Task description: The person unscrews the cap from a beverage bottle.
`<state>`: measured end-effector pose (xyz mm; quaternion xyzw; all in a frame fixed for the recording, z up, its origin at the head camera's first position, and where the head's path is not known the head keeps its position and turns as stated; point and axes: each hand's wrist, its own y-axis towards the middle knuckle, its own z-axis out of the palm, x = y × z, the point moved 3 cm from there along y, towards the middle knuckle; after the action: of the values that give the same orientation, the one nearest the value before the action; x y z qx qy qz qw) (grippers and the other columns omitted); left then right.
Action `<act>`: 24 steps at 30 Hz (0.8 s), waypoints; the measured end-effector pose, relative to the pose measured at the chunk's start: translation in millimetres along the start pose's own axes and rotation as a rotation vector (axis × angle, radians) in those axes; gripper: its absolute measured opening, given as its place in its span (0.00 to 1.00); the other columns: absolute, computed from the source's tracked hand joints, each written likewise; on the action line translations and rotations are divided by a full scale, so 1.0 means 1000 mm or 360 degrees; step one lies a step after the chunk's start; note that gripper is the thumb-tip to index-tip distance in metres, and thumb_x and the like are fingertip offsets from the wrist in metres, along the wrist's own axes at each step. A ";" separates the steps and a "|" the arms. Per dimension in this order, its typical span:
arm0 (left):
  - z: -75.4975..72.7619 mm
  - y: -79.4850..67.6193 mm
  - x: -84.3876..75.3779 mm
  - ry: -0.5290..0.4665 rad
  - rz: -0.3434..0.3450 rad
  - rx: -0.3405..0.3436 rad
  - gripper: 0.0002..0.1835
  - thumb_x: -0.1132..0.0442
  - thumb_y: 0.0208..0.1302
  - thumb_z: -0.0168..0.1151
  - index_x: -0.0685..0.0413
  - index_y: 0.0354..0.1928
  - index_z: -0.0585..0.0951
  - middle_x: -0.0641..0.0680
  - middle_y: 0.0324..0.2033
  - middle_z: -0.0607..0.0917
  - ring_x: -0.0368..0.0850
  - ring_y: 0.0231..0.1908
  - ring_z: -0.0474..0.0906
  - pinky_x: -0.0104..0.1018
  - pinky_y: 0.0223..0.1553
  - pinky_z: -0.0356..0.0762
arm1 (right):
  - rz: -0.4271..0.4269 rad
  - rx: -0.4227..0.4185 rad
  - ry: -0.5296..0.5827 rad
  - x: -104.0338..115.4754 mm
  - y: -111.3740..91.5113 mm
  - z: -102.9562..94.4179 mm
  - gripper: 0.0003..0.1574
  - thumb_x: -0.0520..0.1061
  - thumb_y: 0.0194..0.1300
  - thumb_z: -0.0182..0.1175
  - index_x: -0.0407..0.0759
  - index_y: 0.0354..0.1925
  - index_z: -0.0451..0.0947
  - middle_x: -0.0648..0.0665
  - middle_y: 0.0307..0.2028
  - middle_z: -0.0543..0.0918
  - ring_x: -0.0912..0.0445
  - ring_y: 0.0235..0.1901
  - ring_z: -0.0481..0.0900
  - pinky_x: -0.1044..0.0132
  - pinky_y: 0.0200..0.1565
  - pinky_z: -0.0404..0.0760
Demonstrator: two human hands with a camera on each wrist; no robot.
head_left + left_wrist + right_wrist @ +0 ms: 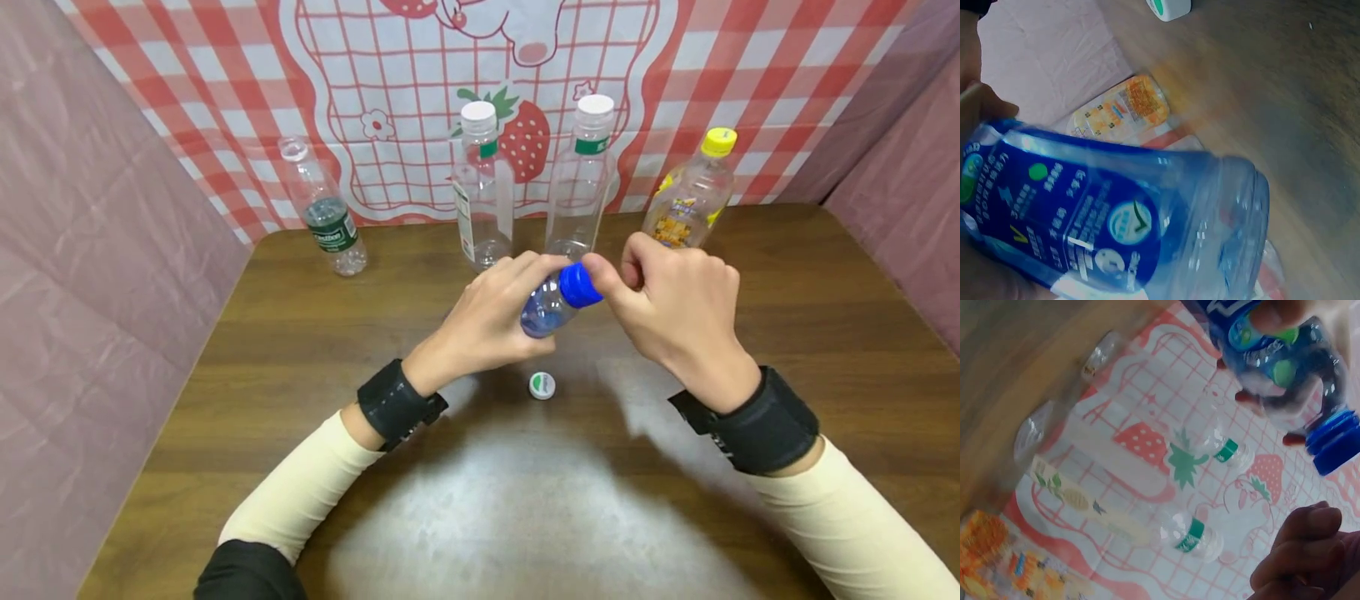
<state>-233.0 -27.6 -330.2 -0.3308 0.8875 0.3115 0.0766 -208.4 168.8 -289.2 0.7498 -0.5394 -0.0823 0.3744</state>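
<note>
My left hand (498, 312) grips a clear plastic bottle (546, 307) with a blue label and a blue screw cap (580, 285). The bottle is tilted, its capped end toward the right hand. The label (1066, 206) and bottle base show large in the left wrist view. Beside the cap is my right hand (678, 304), its thumb reaching close to it. Its curled fingers (1304, 544) are apart from the blue cap in the right wrist view, with nothing seen in them. Whether the thumb touches the cap is unclear.
A loose white cap (542, 385) lies on the wooden table (360, 333). Along the back stand an uncapped green-labelled bottle (330, 221), two white-capped clear bottles (483, 196) and a yellow-capped bottle (693, 196). Behind them hangs a red-and-white checked cloth (420, 179).
</note>
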 end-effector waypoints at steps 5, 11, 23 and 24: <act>0.000 0.000 -0.002 0.0172 -0.0032 -0.0033 0.42 0.55 0.44 0.80 0.49 0.66 0.74 0.50 0.52 0.82 0.49 0.45 0.77 0.40 0.45 0.77 | 0.0092 0.0106 -0.0012 0.002 -0.002 0.007 0.40 0.79 0.65 0.53 0.49 0.19 0.67 0.47 0.12 0.70 0.45 0.16 0.73 0.55 0.21 0.60; 0.002 0.000 -0.003 0.0271 -0.0014 -0.0062 0.43 0.54 0.43 0.80 0.49 0.65 0.75 0.50 0.51 0.83 0.50 0.42 0.77 0.41 0.41 0.78 | -0.0010 0.0042 0.0019 0.007 -0.003 0.009 0.31 0.68 0.64 0.63 0.45 0.25 0.72 0.48 0.14 0.72 0.50 0.13 0.70 0.57 0.18 0.61; 0.000 0.002 -0.002 0.0215 0.0005 -0.0083 0.42 0.55 0.43 0.79 0.51 0.65 0.75 0.51 0.51 0.83 0.50 0.43 0.77 0.41 0.43 0.78 | -0.0306 0.0256 0.0304 0.015 -0.001 0.001 0.24 0.50 0.70 0.66 0.35 0.53 0.73 0.40 0.35 0.83 0.50 0.30 0.80 0.56 0.32 0.77; -0.001 0.002 -0.002 0.0199 0.0005 -0.0080 0.42 0.56 0.43 0.79 0.51 0.65 0.75 0.51 0.51 0.83 0.50 0.43 0.77 0.41 0.43 0.78 | -0.0354 0.0272 0.0317 0.014 0.000 0.000 0.24 0.49 0.70 0.67 0.35 0.54 0.73 0.39 0.38 0.83 0.50 0.33 0.80 0.55 0.34 0.78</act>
<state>-233.0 -26.0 -328.3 -0.3500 0.8830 0.3125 0.0123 -202.4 156.4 -285.4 0.8383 -0.4185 -0.0024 0.3494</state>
